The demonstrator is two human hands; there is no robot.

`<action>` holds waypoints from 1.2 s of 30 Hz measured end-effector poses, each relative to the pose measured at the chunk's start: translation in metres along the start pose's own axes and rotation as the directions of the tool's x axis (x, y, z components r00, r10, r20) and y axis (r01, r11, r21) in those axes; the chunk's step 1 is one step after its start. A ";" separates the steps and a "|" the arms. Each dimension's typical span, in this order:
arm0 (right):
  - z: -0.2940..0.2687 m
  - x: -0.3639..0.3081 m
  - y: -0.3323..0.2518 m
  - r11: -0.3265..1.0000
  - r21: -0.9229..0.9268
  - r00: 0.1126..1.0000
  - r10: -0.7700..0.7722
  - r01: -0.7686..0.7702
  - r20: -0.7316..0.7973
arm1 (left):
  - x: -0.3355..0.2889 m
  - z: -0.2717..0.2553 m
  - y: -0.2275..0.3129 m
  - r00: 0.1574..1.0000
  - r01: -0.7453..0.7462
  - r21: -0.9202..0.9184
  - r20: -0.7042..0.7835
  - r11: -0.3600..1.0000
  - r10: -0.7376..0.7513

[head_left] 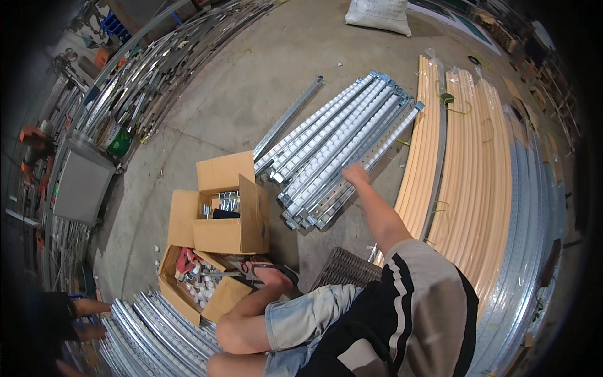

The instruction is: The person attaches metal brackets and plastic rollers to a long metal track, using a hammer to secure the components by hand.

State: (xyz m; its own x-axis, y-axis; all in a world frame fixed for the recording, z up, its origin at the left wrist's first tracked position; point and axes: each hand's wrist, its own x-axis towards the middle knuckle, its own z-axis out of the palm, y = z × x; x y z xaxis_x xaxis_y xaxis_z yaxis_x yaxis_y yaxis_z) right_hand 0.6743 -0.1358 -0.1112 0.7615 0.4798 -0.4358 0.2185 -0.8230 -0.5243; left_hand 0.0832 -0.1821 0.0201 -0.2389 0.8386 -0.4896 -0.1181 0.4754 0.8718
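My right hand [356,174] reaches out over a bundle of metal roller tracks [342,132] with white rollers, lying on the floor. Its fingers are closed round the roller track [389,139] at the bundle's right side; the fingertips themselves are hidden. My left hand is not in view. To the left of the bundle stands an open cardboard box [217,235] with shiny metal brackets [230,202] and a flat dark object [225,214] inside. A lower open carton [168,276] beside my foot holds loose white rollers [202,291] and a red-handled tool [186,260].
Long peach-coloured strips [468,188] in clear wrap lie to the right. More tracks [157,333] are stacked at the lower left, near another person's legs [88,317]. Metal lengths [169,75] are heaped at the upper left. A white sack [378,15] lies at the back.
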 end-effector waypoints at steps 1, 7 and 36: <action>-0.001 -0.010 -0.009 0.997 -0.035 0.997 -0.070 0.069 -0.029 | 0.000 0.002 -0.004 1.000 0.014 -0.005 0.011 1.000 -0.014; -0.004 -0.111 -0.089 0.807 0.120 0.815 -0.573 0.579 -0.080 | -0.012 -0.037 -0.026 0.997 0.039 -0.046 -0.069 0.998 -0.042; -0.090 -0.542 -0.223 0.078 0.920 -0.800 -0.469 0.384 0.373 | -0.174 -0.279 -0.150 0.767 0.064 -0.243 -0.609 0.968 -0.204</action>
State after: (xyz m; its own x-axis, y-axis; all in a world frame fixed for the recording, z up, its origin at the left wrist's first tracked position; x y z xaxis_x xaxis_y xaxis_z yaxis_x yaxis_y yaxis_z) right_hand 0.2675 -0.2400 0.3080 -0.9398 0.1156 0.3215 -0.2524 0.3994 -0.8814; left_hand -0.1262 -0.4734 -0.0218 -0.7459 0.3838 -0.5443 -0.3642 0.4491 0.8159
